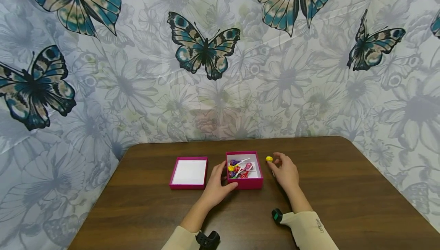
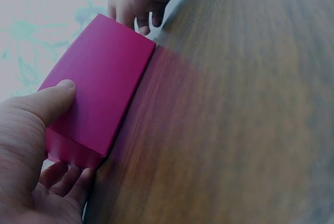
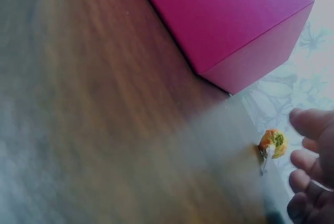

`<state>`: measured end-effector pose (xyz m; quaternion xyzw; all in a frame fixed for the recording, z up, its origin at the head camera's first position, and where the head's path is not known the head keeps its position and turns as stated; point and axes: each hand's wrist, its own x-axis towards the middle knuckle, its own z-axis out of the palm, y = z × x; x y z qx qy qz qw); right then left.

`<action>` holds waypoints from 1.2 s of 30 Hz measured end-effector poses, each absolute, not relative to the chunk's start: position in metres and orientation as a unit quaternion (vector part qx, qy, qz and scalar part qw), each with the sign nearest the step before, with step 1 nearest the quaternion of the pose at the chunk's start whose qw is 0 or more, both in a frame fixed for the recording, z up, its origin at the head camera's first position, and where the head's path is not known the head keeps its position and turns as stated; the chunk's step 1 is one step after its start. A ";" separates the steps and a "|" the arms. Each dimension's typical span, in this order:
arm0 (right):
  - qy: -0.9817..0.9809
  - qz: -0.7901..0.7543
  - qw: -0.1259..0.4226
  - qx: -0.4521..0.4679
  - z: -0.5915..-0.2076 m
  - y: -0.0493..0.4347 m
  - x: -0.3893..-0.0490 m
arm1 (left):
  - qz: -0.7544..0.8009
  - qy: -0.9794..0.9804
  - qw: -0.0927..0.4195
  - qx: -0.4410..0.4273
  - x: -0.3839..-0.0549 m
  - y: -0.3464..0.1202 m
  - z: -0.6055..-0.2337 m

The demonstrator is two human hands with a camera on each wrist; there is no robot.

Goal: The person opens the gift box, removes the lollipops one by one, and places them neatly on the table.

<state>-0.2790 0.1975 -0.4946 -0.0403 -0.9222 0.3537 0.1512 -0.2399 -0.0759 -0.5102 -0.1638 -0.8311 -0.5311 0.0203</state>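
Note:
My left hand grips a pink box by its near left corner, with the thumb on the front face and the other fingers along the left side. Several wrapped lollipops lie inside the box. Just right of it, a yellow-wrapped lollipop is on the table, its white stick showing in the right wrist view. My right hand is beside that lollipop with fingers parted and loosely bent; a small gap shows between fingertips and candy in the right wrist view.
A pink lid with a white inside lies left of the box on the brown wooden table. Behind the table's far edge hangs a cloth printed with butterflies and flowers.

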 end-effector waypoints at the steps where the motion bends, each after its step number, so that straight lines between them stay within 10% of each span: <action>1: -0.919 0.357 0.161 -0.039 -0.494 0.197 -0.279 | -0.529 -0.833 0.020 -0.164 -0.240 -0.076 -0.511; 11: -0.890 0.400 0.216 0.007 -0.476 0.183 -0.273 | -0.531 -0.833 0.005 -0.156 -0.239 -0.076 -0.508; 36: -0.911 0.303 0.129 0.248 -0.457 0.141 -0.264 | -0.526 -0.836 -0.002 -0.155 -0.239 -0.075 -0.506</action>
